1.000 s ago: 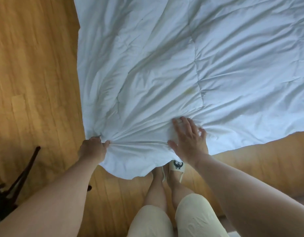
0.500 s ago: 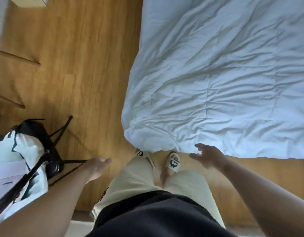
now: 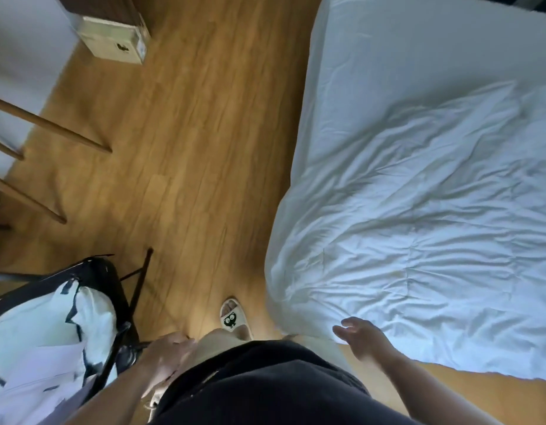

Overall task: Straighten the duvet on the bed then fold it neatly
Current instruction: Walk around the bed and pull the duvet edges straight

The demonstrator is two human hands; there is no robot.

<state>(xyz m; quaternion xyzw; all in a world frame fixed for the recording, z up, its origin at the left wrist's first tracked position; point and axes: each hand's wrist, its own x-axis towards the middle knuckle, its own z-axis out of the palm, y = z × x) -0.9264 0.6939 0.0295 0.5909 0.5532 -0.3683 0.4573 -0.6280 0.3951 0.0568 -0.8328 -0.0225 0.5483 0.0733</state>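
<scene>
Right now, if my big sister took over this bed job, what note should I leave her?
Left hand: by the hip, holding nothing.
Right hand: open, at the duvet's near corner, not gripping it.
Duvet: spread over the near part of the bed, wrinkled, near corner hanging over the side.
Done: duvet laid out.
Left: smooth the wrinkles, square it up, then fold it.
</scene>
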